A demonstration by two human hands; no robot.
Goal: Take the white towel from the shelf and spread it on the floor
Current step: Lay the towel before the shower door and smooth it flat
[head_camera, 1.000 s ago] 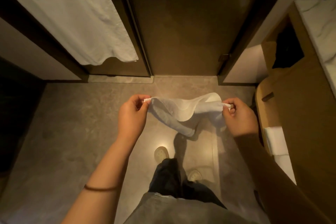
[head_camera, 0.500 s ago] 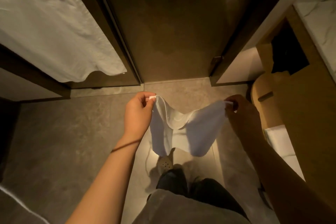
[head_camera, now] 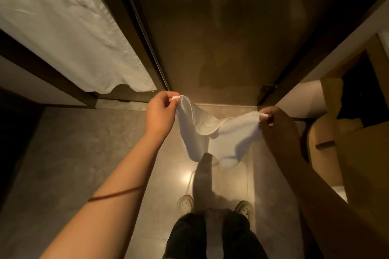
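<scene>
A small white towel [head_camera: 212, 132] hangs in the air between my two hands, above the glossy tiled floor [head_camera: 69, 153]. My left hand [head_camera: 161, 112] pinches its left top corner. My right hand [head_camera: 277, 124] pinches the right top corner. The towel sags in the middle and its lower edge dangles well above the floor, in front of my feet. The wooden shelf unit [head_camera: 341, 132] stands at the right, beside my right arm.
A larger white towel [head_camera: 63, 33] hangs on the left door panel. A dark glass door [head_camera: 210, 38] stands straight ahead with a threshold below it. My two shoes [head_camera: 185, 204] stand on the floor at the bottom centre. A dark wall lies at far left.
My hands have moved forward and a little further apart with the towel. The towel has unfolded and now hangs lower. The view has tilted, so my feet sit lower in the frame.
</scene>
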